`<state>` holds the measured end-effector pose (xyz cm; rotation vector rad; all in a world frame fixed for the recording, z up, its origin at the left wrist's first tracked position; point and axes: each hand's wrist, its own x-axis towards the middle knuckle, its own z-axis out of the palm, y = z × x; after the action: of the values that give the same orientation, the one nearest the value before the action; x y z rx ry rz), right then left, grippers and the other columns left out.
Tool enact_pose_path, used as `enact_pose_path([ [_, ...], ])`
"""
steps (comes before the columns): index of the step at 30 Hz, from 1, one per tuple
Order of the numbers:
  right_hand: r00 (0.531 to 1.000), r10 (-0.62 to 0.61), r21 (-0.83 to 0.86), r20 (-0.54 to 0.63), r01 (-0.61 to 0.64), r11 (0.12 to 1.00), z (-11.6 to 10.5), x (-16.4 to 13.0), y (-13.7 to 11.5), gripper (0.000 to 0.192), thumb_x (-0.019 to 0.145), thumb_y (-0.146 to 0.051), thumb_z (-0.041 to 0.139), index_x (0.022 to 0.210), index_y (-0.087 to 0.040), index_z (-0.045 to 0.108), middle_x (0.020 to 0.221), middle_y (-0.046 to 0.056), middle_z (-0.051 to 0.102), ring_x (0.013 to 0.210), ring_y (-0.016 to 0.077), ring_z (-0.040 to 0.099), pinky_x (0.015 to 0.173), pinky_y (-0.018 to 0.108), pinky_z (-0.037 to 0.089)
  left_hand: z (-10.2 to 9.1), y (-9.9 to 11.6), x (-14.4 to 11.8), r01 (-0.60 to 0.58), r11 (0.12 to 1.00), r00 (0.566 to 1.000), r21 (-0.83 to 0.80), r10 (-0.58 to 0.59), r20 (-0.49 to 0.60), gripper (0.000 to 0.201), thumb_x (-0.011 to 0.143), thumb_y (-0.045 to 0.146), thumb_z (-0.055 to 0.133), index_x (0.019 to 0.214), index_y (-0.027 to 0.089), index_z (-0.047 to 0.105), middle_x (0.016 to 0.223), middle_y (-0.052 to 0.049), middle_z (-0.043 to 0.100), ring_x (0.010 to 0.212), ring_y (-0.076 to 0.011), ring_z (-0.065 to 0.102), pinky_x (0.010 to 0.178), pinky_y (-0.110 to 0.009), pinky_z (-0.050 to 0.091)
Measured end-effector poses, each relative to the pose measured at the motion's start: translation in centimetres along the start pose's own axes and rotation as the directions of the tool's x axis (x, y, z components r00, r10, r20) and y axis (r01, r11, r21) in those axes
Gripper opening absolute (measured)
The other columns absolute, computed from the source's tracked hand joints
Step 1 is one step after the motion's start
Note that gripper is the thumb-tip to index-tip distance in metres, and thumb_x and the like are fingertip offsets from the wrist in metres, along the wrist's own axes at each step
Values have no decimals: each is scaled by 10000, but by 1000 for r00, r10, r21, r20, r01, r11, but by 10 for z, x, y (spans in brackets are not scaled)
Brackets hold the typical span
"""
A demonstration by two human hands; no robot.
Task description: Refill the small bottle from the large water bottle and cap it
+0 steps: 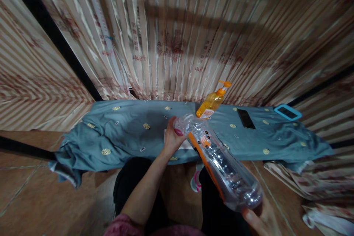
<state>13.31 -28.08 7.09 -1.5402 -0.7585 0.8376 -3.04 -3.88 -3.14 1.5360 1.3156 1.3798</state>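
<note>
The clear bottle (221, 162) slants far-left to near-right. The left hand (173, 136) grips its neck (far end); the right hand (261, 219) cups its base.

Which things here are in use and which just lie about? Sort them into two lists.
In use: clear plastic bottle, neck in left hand, base in right hand.
Lying about: orange pump bottle, black phone, blue-framed device, blue cloth.
</note>
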Motion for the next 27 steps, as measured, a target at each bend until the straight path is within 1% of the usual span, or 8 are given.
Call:
enact_pose_path([
  [2, 999, 3, 5, -40, -3, 1000, 4, -2, -2, 977, 600, -752, 879, 1395, -240, 635, 1364, 98, 739, 1261, 302, 703, 1026, 308, 553, 1, -1, 0, -12, 1000, 1000, -16, 12, 1, 934, 616, 382, 962, 1400, 198, 490, 1316, -146, 703, 1184, -340, 725, 1057, -500, 590],
  [5, 999, -12, -18, -50, 11, 1000, 5, -3, -2, 929, 609, -753, 870, 1351, -232, 666, 1295, 107, 767, 1206, 334, 725, 998, 353, 572, 1, -1, 0, -26, 999, 1000, -42, 26, -2, 1007, 617, 400, 966, 1457, 210, 442, 1311, -146, 708, 1153, -333, 739, 1034, -494, 602],
  [10, 998, -63, -100, -22, 60, 993, -3, -2, 7, 821, 731, -739, 788, 1361, -227, 674, 1225, 125, 786, 1164, 362, 741, 990, 404, 586, 0, 4, 0, -28, 998, 1000, -61, 28, 6, 1056, 611, 398, 966, 1494, 210, 416, 1299, -149, 715, 1103, -325, 755, 987, -490, 624],
  [15, 991, -124, -182, 49, 131, 975, -8, -3, 10, 820, 804, -723, 736, 1428, -202, 629, 1247, 141, 775, 1168, 354, 742, 968, 387, 595, -1, 7, 0, -16, 998, 1000, -65, 17, 18, 1077, 622, 390, 959, 1519, 202, 394, 1293, -153, 717, 1089, -326, 760, 956, -471, 633],
  [18, 995, -101, -159, 12, 102, 982, -6, -3, 9, 834, 764, -722, 771, 1410, -210, 647, 1226, 137, 783, 1144, 358, 747, 949, 391, 601, -1, 6, -1, -8, 998, 1000, -65, 10, 30, 1112, 602, 403, 966, 1527, 204, 381, 1305, -155, 713, 1087, -331, 762, 941, -465, 637],
  [20, 997, -76, -116, -16, 74, 991, -6, -2, 9, 856, 712, -722, 812, 1385, -213, 670, 1212, 138, 786, 1146, 372, 742, 957, 410, 598, -1, 4, -1, -16, 998, 1000, -62, 18, 25, 1105, 598, 410, 968, 1515, 194, 390, 1316, -164, 707, 1114, -339, 752, 967, -478, 628],
  [22, 998, -68, -89, -14, 66, 994, -7, -1, 11, 865, 687, -715, 836, 1373, -213, 682, 1211, 142, 785, 1145, 378, 740, 961, 419, 597, -1, 2, -1, -30, 998, 999, -56, 31, 19, 1080, 601, 404, 968, 1496, 185, 404, 1317, -168, 706, 1142, -345, 742, 996, -489, 617],
  [27, 995, -96, -132, 37, 101, 986, -14, -1, 18, 822, 774, -695, 787, 1421, -211, 637, 1272, 146, 764, 1183, 351, 733, 969, 386, 592, 0, 0, -1, -33, 999, 999, -11, 33, -3, 963, 595, 382, 971, 1404, 206, 480, 1337, -152, 693, 1173, -345, 727, 1020, -491, 605],
])
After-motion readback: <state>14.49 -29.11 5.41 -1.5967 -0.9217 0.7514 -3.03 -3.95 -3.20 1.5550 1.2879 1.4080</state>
